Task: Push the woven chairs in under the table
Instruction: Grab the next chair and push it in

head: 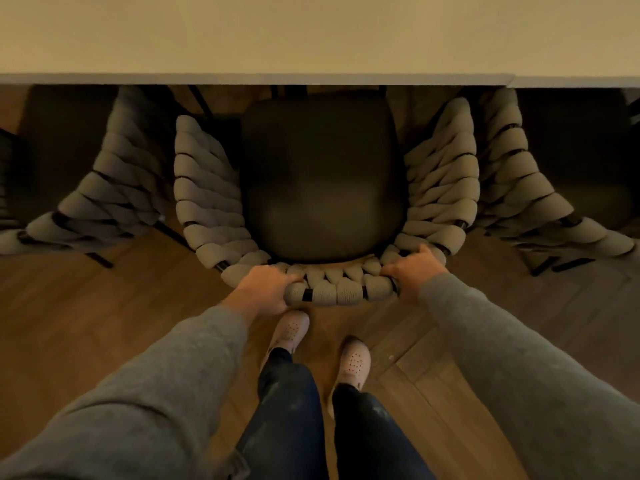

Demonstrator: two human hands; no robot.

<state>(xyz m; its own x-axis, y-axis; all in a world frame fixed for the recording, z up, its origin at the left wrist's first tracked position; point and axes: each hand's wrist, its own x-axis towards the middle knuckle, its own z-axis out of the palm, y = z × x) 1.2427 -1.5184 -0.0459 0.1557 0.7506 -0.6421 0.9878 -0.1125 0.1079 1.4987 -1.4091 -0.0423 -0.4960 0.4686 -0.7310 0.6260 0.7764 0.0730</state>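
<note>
My left grip (263, 289) is clamped on the woven back rail of the middle chair (322, 181), and my right grip (412, 271) is clamped on the same rail alongside. The seat lies ahead of both grips, its front at the edge of the desk (311, 46). Step in hand, as I judge it: pushing in; the next move calls for an even forward push, keeping clear of the left flanking chair (114, 188) and the right flanking chair (519, 188).

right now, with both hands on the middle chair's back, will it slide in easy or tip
Probably slides rather than tips: the left hand and right hand grip the chair evenly by its back, and the wood floor looks smooth. The woven cord looks padded, so it may give slightly.
</note>
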